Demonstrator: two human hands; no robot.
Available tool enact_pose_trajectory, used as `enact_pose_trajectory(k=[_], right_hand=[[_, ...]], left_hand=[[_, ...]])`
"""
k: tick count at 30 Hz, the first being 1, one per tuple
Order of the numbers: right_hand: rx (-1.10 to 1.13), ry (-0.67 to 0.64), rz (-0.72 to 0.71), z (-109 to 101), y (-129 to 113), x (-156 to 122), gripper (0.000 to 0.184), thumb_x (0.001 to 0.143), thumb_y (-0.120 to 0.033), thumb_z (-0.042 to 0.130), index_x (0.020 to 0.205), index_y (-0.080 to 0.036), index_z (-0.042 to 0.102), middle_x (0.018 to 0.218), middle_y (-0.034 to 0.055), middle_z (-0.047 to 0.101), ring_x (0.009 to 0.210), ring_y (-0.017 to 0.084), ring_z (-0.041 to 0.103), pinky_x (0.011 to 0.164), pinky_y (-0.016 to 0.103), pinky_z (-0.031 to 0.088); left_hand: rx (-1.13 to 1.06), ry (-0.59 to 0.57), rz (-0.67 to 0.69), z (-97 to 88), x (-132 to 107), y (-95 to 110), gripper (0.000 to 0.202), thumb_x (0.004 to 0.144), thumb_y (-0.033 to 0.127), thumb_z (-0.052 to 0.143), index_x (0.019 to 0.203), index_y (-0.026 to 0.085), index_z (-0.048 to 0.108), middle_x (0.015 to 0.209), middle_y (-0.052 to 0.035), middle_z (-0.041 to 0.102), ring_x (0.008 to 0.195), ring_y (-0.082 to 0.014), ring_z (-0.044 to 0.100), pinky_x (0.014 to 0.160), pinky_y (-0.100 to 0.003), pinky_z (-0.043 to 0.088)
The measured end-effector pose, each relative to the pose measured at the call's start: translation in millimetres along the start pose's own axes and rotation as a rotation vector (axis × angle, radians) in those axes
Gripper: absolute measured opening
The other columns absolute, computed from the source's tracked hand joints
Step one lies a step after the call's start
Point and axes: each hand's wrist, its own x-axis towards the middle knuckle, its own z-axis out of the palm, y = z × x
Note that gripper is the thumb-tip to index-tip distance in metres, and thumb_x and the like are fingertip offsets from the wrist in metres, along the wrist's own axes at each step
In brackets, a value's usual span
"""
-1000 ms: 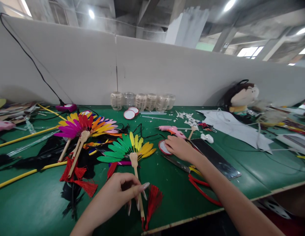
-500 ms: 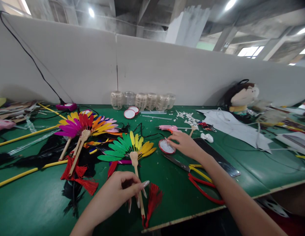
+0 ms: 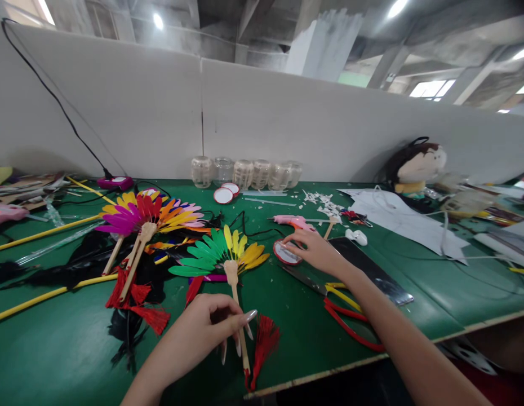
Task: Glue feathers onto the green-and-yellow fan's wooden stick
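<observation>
A fan of green and yellow feathers [image 3: 220, 254] rests on the green desk [image 3: 54, 344], its wooden handle [image 3: 234, 290] grasped by the curled fingers of the left hand [image 3: 190, 338]. The right hand [image 3: 315, 254] is held open, with fingers extended, beside a red-rimmed white disc [image 3: 286, 254].

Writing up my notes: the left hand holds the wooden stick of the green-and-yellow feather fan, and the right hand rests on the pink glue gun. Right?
No: in the head view the right hand has its fingertips on a red-rimmed white disc, not the pink glue gun. The left hand does hold the wooden stick of the fan.
</observation>
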Motion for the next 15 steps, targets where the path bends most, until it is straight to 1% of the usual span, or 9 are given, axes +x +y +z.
enact_pose_trajectory(k=[4, 8, 12, 15], right_hand=[[-0.119, 0.028, -0.016, -2, -3, 0, 0.031, 0.087, -0.038, 0.038, 0.091, -0.021, 0.063, 0.096, 0.0060, 0.065, 0.088, 0.020, 0.056, 0.076, 0.034, 0.039], [-0.247, 0.033, -0.019, -6, -8, -1, 0.027, 0.087, -0.034, 0.039, 0.090, -0.019, 0.060, 0.092, 0.0072, 0.065, 0.086, 0.022, 0.057, 0.074, 0.034, 0.039], [-0.241, 0.034, 0.018, -9, -13, -3, 0.025, 0.086, -0.035, 0.040, 0.090, -0.018, 0.059, 0.090, 0.0075, 0.064, 0.082, 0.021, 0.057, 0.068, 0.031, 0.038], [-0.186, 0.001, 0.052, -7, -12, -5, 0.028, 0.087, -0.036, 0.038, 0.092, -0.019, 0.059, 0.082, 0.0058, 0.064, 0.073, 0.019, 0.056, 0.062, 0.029, 0.036]], left_hand=[[-0.003, -0.012, -0.003, -0.3, 1, 0, 0.038, 0.079, 0.051, 0.050, 0.073, 0.015, 0.059, 0.064, 0.0018, 0.056, 0.051, -0.0072, 0.049, 0.046, -0.017, 0.040], [0.034, 0.005, 0.006, -0.7, 1, -1, 0.037, 0.079, 0.050, 0.049, 0.072, 0.015, 0.059, 0.065, 0.0019, 0.054, 0.052, -0.0073, 0.048, 0.047, -0.017, 0.040], [0.017, -0.004, 0.002, -0.5, 1, -1, 0.037, 0.079, 0.050, 0.049, 0.072, 0.015, 0.058, 0.064, 0.0015, 0.056, 0.050, -0.0072, 0.048, 0.046, -0.017, 0.040], [0.015, 0.003, 0.004, -0.1, 0, -1, 0.036, 0.080, 0.049, 0.049, 0.071, 0.015, 0.057, 0.064, 0.0017, 0.056, 0.050, -0.0072, 0.048, 0.046, -0.017, 0.040]])
